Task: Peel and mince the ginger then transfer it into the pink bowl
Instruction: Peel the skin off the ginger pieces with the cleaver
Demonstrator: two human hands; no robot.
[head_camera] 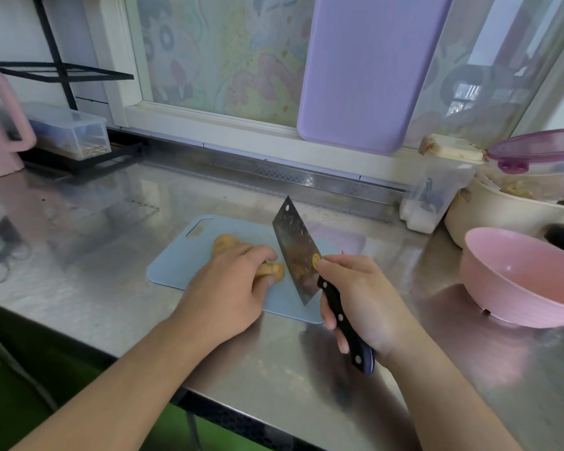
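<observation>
1. Head view, the hands: the left hand (233, 281) presses down on the ginger (271, 271), fingers curled over it. The right hand (355, 297) is wrapped around the black handle of the cleaver (295, 252), whose blade tilts up just right of the ginger.
2. Head view, the step: this looks like peeling, not yet begun in earnest. Scrape thinly with the edge near the heel, keep the left fingertips tucked back, and turn the root to reach its knobs.
3. Head view, the ginger: a knobbly, tan, unpeeled root, partly hidden under the left hand, lying on the blue cutting board (176, 265) on the steel bench (95, 288).
4. Head view, destination: the pink bowl (515, 281) stands well to the right, apparently empty.
</observation>
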